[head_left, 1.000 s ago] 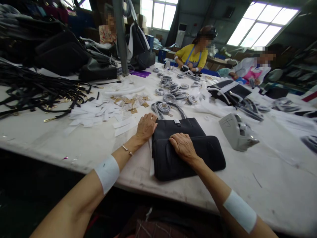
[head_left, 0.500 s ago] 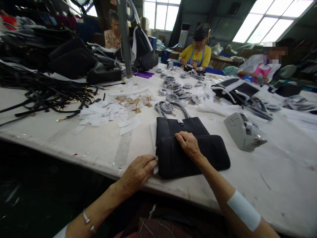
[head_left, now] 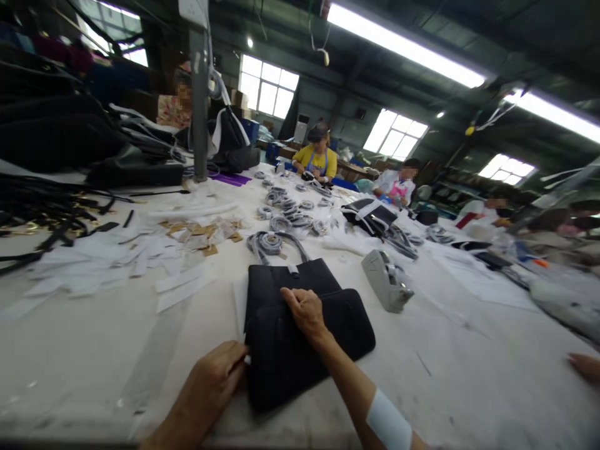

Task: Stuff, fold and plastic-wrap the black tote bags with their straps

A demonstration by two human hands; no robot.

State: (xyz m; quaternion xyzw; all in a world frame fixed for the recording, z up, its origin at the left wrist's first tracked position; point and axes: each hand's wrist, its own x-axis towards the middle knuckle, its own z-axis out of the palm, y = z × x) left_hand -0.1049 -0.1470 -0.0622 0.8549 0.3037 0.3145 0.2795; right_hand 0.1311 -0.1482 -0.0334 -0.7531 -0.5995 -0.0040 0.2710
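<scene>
A black handbag [head_left: 281, 384] lies flat on the table in front of me, its base panel folded toward me. Its grey-wrapped handle [head_left: 297, 245] stretches away behind it. My right hand [head_left: 304, 311] grips the bag's middle, fingers bent over the fold between the body and the lower panel. At the bag's left side, my left hand [head_left: 210, 381] has its fingers pressed together against the edge. A small white bit shows by those fingertips, but what they pinch is hidden. A white sheet [head_left: 239, 303] sticks out from under the bag's left side.
Right of the bag stands a grey tape dispenser [head_left: 387, 281]. White paper strips [head_left: 103, 259] and black straps [head_left: 51, 200] lie at left. Wrapped coils [head_left: 281, 203] spread behind, near a metal post [head_left: 200, 112]. Co-workers sit beyond; another person's hand [head_left: 585, 367] shows at right.
The view has tilted up and swung right, so the bag and hands appear farther left. Both hands keep about the same places on the bag. Another person's hand now shows at the right edge.
</scene>
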